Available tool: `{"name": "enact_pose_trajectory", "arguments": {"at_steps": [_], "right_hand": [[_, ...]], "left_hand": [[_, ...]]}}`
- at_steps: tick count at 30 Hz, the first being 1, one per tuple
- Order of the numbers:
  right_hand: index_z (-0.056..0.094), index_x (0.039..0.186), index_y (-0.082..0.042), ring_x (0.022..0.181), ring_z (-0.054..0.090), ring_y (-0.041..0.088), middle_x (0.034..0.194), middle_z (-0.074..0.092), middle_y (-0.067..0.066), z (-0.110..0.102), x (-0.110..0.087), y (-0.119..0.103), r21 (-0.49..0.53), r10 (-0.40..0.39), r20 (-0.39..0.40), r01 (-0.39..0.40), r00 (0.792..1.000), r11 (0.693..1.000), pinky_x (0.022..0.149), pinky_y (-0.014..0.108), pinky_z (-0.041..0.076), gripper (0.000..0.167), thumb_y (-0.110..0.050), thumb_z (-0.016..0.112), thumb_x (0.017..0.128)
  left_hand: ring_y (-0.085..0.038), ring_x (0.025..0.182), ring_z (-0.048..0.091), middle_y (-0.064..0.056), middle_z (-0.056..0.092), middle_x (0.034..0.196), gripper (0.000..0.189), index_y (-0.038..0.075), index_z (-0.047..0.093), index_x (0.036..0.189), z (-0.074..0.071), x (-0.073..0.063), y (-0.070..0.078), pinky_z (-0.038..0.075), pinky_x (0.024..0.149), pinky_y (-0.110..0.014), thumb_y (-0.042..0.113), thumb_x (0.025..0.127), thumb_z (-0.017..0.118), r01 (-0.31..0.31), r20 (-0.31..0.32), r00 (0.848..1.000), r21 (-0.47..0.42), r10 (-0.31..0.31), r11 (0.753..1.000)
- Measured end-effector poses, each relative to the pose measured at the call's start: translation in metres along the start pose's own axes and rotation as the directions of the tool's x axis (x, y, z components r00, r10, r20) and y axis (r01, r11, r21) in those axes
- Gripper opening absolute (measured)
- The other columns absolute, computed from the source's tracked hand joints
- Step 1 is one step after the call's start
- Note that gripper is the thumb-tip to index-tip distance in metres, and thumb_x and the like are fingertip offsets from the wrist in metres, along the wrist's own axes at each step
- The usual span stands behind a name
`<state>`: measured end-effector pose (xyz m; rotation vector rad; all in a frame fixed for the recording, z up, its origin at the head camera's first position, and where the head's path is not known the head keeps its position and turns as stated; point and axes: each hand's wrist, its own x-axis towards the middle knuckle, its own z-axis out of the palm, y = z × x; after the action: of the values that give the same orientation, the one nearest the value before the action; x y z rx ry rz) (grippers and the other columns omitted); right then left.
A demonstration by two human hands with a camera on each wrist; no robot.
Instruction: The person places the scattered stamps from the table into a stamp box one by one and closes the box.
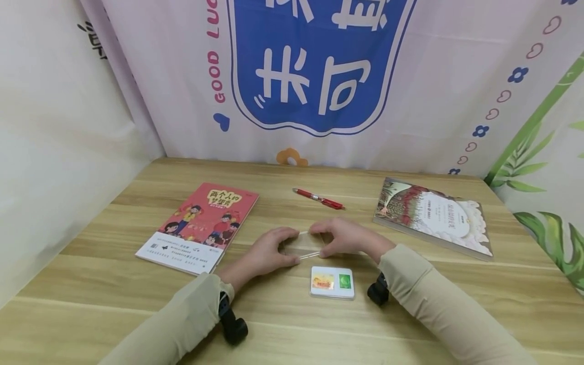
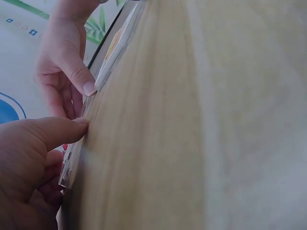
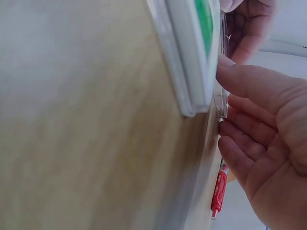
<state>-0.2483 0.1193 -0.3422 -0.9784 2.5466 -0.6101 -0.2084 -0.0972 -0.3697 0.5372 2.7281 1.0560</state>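
A clear, flat plastic case or lid [image 1: 303, 246] lies low over the table, between both hands. My left hand [image 1: 266, 251] grips its left side, thumb at the near edge and fingers at the far edge. My right hand [image 1: 344, 237] grips the right side the same way. In the left wrist view, the thumbs press the near edge of the clear plastic [image 2: 72, 165]. Just in front of the hands sits a flat white case [image 1: 332, 282] with an orange-yellow picture and a green one. Its layered side edge [image 3: 189, 62] shows large in the right wrist view.
A red picture book [image 1: 201, 218] lies at the left of the wooden table [image 1: 283, 329]. Behind the hands is a red pen [image 1: 319, 198]. At the right rests a thicker illustrated book [image 1: 433, 218]. A printed curtain [image 1: 182, 76] hangs along the table's far edge.
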Motion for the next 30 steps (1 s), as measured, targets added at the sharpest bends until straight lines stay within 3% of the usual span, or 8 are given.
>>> {"name": "enact_pose_trajectory", "arguments": {"at_steps": [10,17,21,30], "right_hand": [[0.053,0.130,-0.008,0.128,0.042,0.027,0.136,0.049,0.009,-0.002,0.000,-0.001,-0.029,-0.011,0.002,0.011,1.000,1.000,0.106,0.044,0.030,0.056,-0.022,0.072,0.080],[0.053,0.130,-0.006,0.128,0.042,0.028,0.137,0.048,0.011,-0.002,-0.008,-0.002,-0.003,0.004,-0.040,-0.004,0.999,1.000,0.105,0.045,0.030,0.059,-0.024,0.074,0.078],[0.053,0.130,-0.009,0.128,0.041,0.029,0.138,0.047,0.011,-0.001,-0.017,-0.003,0.043,0.031,-0.074,-0.028,0.997,0.999,0.105,0.047,0.030,0.060,-0.025,0.075,0.076],[0.056,0.126,-0.008,0.120,0.049,0.029,0.131,0.053,0.010,0.001,-0.037,-0.003,0.046,0.000,-0.163,0.007,0.987,0.999,0.098,0.047,0.038,0.058,-0.027,0.076,0.075]], "left_hand": [[-0.026,0.125,0.044,-0.008,0.051,0.133,0.059,0.008,0.055,0.128,-0.002,0.002,0.001,0.032,0.105,-0.041,0.024,0.075,0.077,-0.001,-0.007,1.000,0.012,0.001,1.000],[-0.024,0.124,0.046,-0.005,0.051,0.133,0.061,0.010,0.054,0.129,-0.003,0.000,0.002,0.033,0.104,-0.042,0.023,0.074,0.077,-0.031,-0.012,0.999,-0.004,0.031,1.000],[-0.025,0.123,0.046,-0.005,0.049,0.134,0.062,0.012,0.054,0.129,-0.004,-0.002,0.005,0.034,0.103,-0.043,0.022,0.072,0.078,-0.060,-0.006,0.998,-0.023,0.060,0.998],[-0.025,0.122,0.046,-0.004,0.049,0.133,0.062,0.014,0.054,0.129,-0.005,-0.007,0.012,0.036,0.100,-0.045,0.020,0.072,0.077,-0.161,0.011,0.987,-0.014,0.161,0.987]]}}
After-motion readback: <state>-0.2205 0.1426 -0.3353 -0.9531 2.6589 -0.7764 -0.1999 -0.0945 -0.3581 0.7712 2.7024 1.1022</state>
